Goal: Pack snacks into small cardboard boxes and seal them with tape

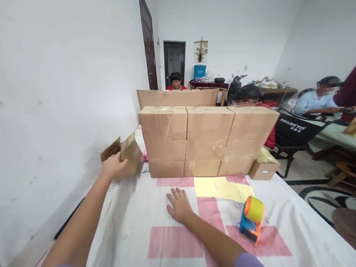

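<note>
At the wall side of the table, my left hand grips the edge of a small cardboard box whose flaps stand up; its inside is hidden from me. My right hand lies on the pink and white tablecloth with its fingers spread, holding nothing. Just beyond it rises a wall of stacked, taped cardboard boxes. A blue and orange tape dispenser with a yellowish roll rests to the right of my right forearm.
A flat yellow sheet lies before the stack. An open box with yellow plastic stands at its right end, and a large cardboard piece behind. Several people sit beyond. The white wall borders the left side.
</note>
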Motion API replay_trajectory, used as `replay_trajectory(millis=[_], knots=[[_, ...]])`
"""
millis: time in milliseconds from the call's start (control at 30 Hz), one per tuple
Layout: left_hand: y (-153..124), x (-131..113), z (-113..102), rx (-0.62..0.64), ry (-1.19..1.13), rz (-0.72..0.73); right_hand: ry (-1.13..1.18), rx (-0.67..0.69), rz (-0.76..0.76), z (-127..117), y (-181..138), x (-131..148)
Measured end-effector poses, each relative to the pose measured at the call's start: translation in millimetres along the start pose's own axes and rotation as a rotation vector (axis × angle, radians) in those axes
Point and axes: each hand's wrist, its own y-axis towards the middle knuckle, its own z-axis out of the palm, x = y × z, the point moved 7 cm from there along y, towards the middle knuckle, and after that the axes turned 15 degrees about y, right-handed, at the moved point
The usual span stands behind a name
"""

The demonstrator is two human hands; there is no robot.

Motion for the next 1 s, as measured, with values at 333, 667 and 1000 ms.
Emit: replay_trajectory(millis=[333, 667, 1000], knots=[[-203, 19, -39, -0.201, -0.160, 0.233, 0.654, -0.357, 0.029, -76, -43, -23], [-316, -134, -47, 0.023, -0.313, 0.742, 0.832, -0.070, 0.200, -204, -92, 8], [-313, -141, -24, -0.121, -0.553, 0.631, 0.626, -0.006, 0.280, -205, -139, 26]])
